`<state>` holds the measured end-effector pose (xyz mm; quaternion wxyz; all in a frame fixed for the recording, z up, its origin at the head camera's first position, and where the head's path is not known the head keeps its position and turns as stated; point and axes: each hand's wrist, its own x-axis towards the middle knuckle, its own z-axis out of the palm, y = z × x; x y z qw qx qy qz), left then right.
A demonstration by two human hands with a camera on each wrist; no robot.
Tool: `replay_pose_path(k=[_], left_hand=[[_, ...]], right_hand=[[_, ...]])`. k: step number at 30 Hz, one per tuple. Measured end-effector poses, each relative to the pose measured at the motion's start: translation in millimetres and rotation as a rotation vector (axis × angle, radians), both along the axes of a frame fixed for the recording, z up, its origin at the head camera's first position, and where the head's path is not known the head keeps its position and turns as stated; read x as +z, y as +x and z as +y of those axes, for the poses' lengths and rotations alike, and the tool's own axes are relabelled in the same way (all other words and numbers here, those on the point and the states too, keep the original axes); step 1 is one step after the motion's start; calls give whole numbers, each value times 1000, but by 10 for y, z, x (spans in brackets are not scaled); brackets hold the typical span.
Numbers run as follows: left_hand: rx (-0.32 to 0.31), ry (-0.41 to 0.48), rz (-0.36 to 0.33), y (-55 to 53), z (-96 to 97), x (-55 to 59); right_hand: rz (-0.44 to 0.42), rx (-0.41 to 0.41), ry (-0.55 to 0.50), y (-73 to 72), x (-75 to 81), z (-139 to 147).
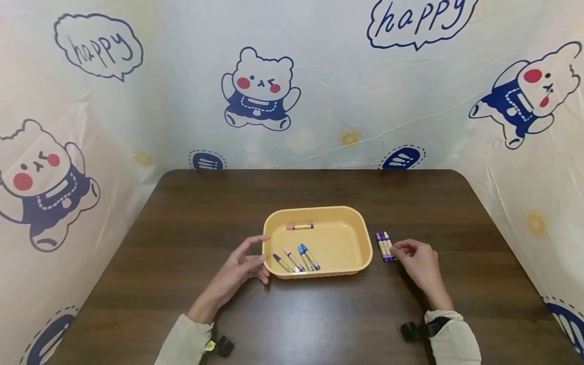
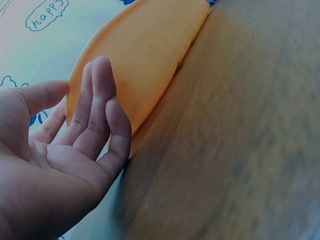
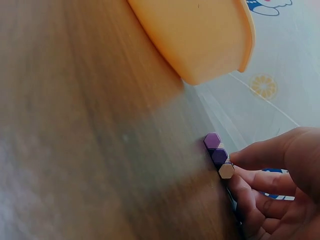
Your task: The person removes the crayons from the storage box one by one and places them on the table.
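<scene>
A yellow tray (image 1: 335,238) stands on the table, with several crayons in it. My left hand (image 1: 237,268) is at its left end, index finger and thumb extended to the rim; in the left wrist view, the loosely bent other fingers (image 2: 102,90) lie by the outer wall. Right of the tray, two purple crayons (image 1: 380,247) and a cream crayon (image 1: 388,240) lie side by side. My right hand (image 1: 418,263) pinches the cream crayon at the row's right side. The right wrist view shows the row's hexagonal ends, with the cream end (image 3: 226,171) nearest the fingers.
Inside the tray, a salmon crayon (image 1: 299,226) lies near the far wall. Dark, pink and two blue crayons (image 1: 308,257) lie near the front wall. The brown table (image 1: 310,314) reaches a printed curtain (image 1: 328,101) behind and at the sides.
</scene>
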<state>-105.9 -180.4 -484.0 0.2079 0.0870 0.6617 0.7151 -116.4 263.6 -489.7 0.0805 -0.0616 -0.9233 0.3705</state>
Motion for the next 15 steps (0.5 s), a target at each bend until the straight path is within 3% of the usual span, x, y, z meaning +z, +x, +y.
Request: replay_pose_path(k=[9,15], left_hand=[[-1,0,-3,5,-22,-47],[-16,26,15,-3,-30,-20]], right_hand=[[-21,5,7,24,-19,-4],[4,-13,12,7,-6,-5]])
